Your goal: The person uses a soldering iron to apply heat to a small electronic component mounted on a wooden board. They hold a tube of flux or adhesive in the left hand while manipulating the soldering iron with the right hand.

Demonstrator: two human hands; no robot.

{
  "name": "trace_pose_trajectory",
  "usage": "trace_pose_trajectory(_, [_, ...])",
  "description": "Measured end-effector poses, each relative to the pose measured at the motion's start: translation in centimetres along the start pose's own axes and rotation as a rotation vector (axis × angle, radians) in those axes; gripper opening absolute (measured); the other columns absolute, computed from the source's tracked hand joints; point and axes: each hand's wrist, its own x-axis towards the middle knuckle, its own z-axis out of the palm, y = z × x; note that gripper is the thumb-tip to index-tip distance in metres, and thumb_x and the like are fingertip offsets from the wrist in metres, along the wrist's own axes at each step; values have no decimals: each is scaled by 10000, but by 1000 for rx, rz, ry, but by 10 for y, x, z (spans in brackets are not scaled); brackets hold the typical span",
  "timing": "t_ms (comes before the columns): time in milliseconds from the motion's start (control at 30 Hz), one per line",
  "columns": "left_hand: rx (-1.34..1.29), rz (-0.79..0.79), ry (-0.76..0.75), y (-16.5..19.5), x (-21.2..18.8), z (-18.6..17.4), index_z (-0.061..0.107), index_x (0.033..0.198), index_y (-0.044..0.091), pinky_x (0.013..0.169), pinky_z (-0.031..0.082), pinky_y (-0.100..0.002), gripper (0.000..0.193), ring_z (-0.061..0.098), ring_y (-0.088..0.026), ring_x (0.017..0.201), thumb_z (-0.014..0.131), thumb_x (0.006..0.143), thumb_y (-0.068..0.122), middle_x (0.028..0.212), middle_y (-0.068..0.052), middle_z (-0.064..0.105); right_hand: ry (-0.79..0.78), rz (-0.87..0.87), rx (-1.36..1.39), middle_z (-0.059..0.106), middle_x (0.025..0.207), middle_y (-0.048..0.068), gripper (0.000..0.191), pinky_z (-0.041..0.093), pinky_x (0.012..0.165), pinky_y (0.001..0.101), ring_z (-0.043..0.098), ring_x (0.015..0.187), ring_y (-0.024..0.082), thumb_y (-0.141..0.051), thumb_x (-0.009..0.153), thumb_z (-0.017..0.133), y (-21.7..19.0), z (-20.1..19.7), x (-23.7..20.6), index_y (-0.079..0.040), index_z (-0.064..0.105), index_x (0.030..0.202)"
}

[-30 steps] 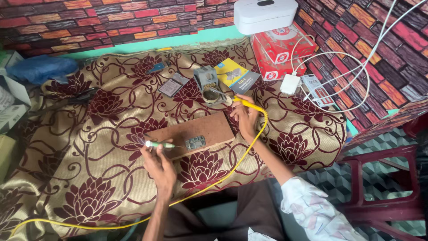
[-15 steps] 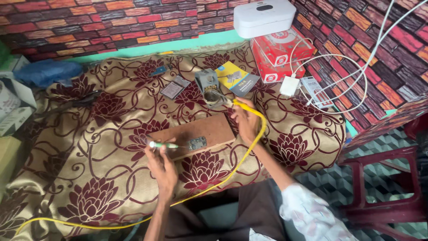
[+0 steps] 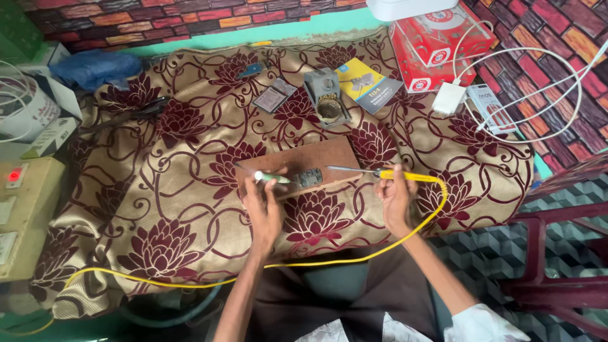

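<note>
Circuit board [image 3: 308, 178] on wooden block [image 3: 297, 166], between hands: left [image 3: 263, 212] grips green tool [image 3: 272, 178], right [image 3: 396, 199] grips soldering iron [image 3: 386, 172]; board detail indistinct.

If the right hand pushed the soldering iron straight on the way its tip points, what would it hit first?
Probably the small circuit board on the wooden board. The right hand aims the soldering iron leftward at it, though depth is unclear.

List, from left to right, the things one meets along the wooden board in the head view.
left hand → small green tool with a lit tip → little circuit board on the wooden board → yellow-handled soldering iron → right hand
</note>
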Motion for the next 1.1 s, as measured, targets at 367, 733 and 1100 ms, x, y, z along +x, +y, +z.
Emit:
trace_pose_trajectory(367, [-150,-37,74,-1,-3,1,443,1193,13,764,559,-298,113,673,-162,825,453,1110,88,1194,-199,727,2,23,-95,530,691,20,241,360,444,232,501,513,99,-287,1070,571,12,7,-7,-53,554,1015])
trace_pose_trajectory(733, [-211,-80,29,-1,0,1,447,1160,14,740,590,-293,92,712,-155,780,466,1086,66,1202,-208,725,-84,-90,-233,530,695,8,240,340,442,210,490,518,65,-275,1102,513,16,3,-16,-51,550,1026])
trace_pose_trajectory(1100, [-28,24,18,6,-2,-2,472,1197,17,982,516,-362,103,691,-228,1081,438,1101,34,1186,-176,719,8,-30,-159,530,680,9,278,347,422,216,504,495,82,-318,1069,529,17,7,-17,-44,563,1033])
